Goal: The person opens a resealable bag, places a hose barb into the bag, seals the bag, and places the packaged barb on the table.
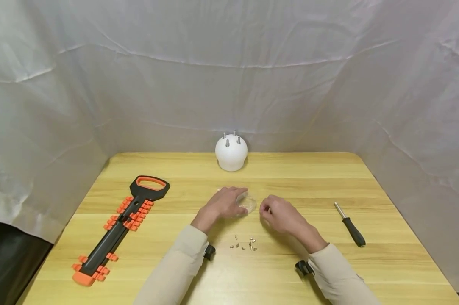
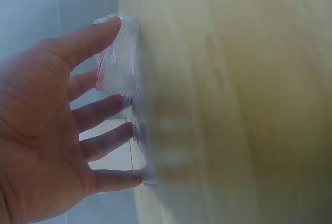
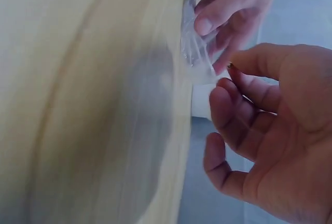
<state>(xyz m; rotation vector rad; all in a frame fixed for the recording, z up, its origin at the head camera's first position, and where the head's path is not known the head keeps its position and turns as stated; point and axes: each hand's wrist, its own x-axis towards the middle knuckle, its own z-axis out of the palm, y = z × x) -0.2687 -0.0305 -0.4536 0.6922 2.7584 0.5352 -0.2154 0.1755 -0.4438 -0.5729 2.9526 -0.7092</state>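
Clear plastic bag lies flat on the wooden counter, about mid-counter, slightly toward the far edge. Left hand rests on it with straight, spread fingers, fingertips pressing the film down; nothing gripped. Right hand sits just beside the bag, on the side toward the right edge, fingers curled, thumb and forefinger tips close together. Right wrist view hints at something tiny pinched there, but too small to tell, so cannot say whether it holds anything.

Handling judgement: bag looks very light, thin, soft and crinkly, probably slippery on the wood. It would slide unless pinned, and is best taken by pinching an edge or the mouth, near the red strip that shows in the left wrist view.

Counts:
- one bag
- a loose cluster of small metal bits, roughly eight or nine, too small for an exact count, lying between the forearms toward the near edge
- one black and orange bit holder with handle, near the left edge
- one black-handled screwdriver toward the right edge
- one white dome with three metal studs on top, at the middle of the far edge

Beige sleeves on both arms.
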